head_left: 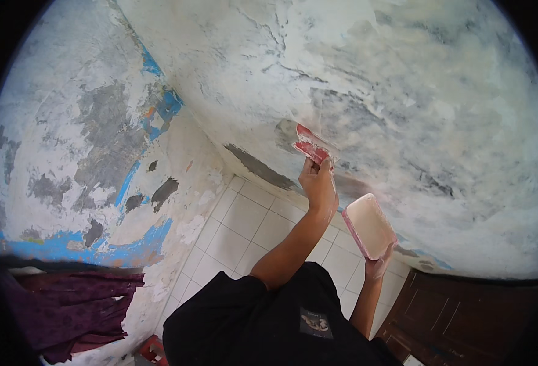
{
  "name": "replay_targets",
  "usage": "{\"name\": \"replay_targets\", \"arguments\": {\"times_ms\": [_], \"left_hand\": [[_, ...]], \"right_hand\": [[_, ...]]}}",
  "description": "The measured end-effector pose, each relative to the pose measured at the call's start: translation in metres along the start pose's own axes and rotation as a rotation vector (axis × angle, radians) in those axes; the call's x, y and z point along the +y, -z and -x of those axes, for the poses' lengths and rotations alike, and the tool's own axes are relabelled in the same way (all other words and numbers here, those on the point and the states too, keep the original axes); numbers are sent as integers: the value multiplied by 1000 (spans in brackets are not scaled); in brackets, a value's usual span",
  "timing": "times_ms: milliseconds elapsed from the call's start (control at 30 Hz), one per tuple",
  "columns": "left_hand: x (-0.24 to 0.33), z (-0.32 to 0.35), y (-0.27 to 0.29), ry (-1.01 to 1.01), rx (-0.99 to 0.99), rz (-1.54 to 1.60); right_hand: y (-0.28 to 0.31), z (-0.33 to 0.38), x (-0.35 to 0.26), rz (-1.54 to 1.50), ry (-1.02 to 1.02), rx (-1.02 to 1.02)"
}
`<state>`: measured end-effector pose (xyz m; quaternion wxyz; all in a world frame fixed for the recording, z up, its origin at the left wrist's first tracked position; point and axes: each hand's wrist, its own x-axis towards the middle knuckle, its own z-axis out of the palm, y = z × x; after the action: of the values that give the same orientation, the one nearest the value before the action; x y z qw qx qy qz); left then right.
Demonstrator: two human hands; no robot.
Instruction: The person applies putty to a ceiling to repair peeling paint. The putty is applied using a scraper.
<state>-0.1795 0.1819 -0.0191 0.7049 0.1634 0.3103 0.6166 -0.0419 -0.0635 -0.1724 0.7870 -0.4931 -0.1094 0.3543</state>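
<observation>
My left hand is closed around a red putty scraper smeared with white paste. The scraper's edge lies at the wall in front of me, beside a bare grey patch. Lower and to the right, my right hand grips one end of a shallow rectangular tray. Its outer side is pink and smeared, and its inside is a smooth cream colour. Whether that cream surface is paste or the tray's own bottom I cannot tell. White residue marks both hands.
At left, a second wall shows grey patches and peeling blue paint. A purple cloth hangs at the lower left, near a red object. White floor tiles lie below; dark panelled wood stands at the lower right.
</observation>
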Motion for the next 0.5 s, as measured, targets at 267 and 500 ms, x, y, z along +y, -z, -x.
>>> {"name": "replay_targets", "arguments": {"times_ms": [267, 500], "left_hand": [[32, 1, 23, -143, -17, -117], [-26, -55, 29, -993, -75, -924]], "right_hand": [[12, -15, 4, -78, -138, -81], [13, -17, 29, -15, -116, -214]]}}
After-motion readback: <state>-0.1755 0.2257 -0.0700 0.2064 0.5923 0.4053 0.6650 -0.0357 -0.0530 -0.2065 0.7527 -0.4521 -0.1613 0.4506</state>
